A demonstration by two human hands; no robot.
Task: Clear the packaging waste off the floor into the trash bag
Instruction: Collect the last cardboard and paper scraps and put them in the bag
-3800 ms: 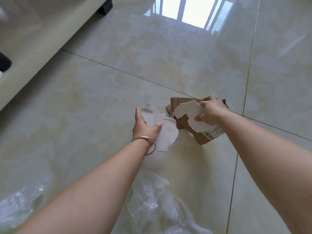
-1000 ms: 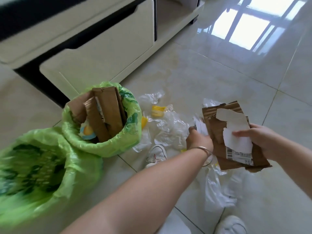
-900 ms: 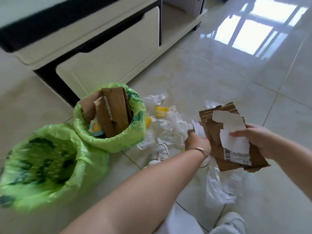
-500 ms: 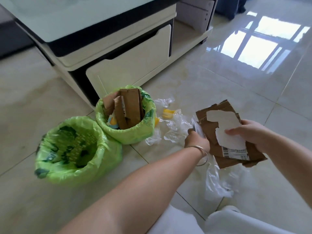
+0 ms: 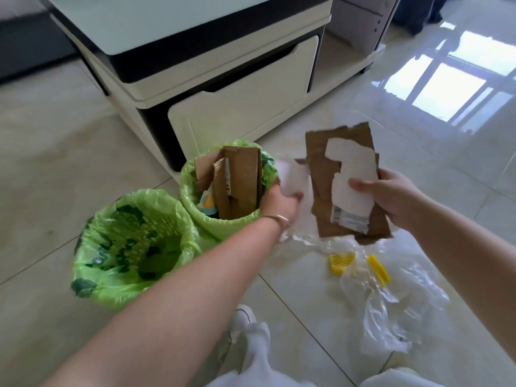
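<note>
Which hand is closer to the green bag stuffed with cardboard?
Left. The left hand is at the rim of the cardboard-filled bag; the right hand is off to its right, holding torn cardboard.

Glossy pale tile floor (image 5: 377,135), grout lines visible, window glare upper right. On it: two green-bagged bins left of centre, touching. Near bin (image 5: 131,247) looks empty; far bin (image 5: 226,185) is stuffed with upright cardboard. White cabinet (image 5: 223,88) stands at top centre, just behind the far bin. Clear plastic wrap (image 5: 396,297) is spread lower right, with two yellow pieces (image 5: 342,263) on or in it. White shoe (image 5: 243,317) at bottom centre.
</note>
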